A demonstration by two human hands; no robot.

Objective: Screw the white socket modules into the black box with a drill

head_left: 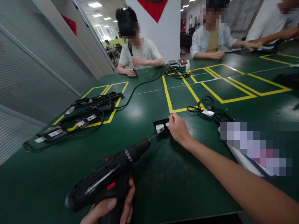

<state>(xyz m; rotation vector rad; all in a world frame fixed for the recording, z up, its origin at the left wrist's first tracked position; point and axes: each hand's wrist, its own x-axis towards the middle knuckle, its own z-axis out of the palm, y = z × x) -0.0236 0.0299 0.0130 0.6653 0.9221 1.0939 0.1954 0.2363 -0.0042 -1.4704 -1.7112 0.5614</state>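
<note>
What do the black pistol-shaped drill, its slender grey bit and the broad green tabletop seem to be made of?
Black pistol-shaped drill: probably hard plastic, with moulded vents and a glossy streak along its body.
Slender grey bit: likely metal, straight and catching light.
Broad green tabletop: smooth, semi-gloss, with soft reflections; coated board or a mat both possible.

Numbers on the collar (129, 156) of my drill (100, 180)
White figures, 21 and 23 as best I can read; the white labels (55, 133) near the bench's left edge (44, 132) and the red sign (154, 11), cropped, I can't.
</note>
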